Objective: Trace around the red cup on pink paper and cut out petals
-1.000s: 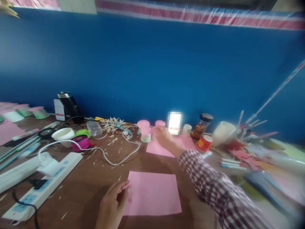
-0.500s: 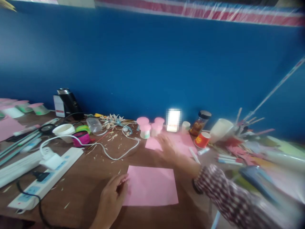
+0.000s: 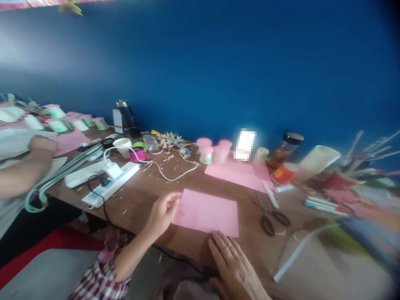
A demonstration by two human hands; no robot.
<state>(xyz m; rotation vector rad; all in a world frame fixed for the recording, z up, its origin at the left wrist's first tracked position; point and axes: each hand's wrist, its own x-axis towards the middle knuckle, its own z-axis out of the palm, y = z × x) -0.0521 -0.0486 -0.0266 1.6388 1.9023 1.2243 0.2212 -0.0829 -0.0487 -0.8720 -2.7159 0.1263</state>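
A rectangular pink paper sheet (image 3: 206,212) lies flat on the brown table in front of me. My left hand (image 3: 163,213) is at its left edge, fingers curled and closed on the paper. Flat and with fingers stretched out, my right hand (image 3: 233,262) rests its fingertips at the sheet's near edge. Scissors (image 3: 269,218) with dark handles lie to the right of the paper. Behind it is a larger pink sheet (image 3: 237,175), beside several small white cups with pink tops (image 3: 205,151).
At the left is a white power strip (image 3: 114,183) with plugs and cables. Another person's arm (image 3: 28,166) reaches over the table there. A jar with a dark lid (image 3: 286,150), a red paper cup (image 3: 283,174) and markers (image 3: 325,206) stand or lie to the right.
My right hand has come back from the rear pink sheet to the near edge of the front one. The view has swung left, bringing another person's arm in. The scissors now show.
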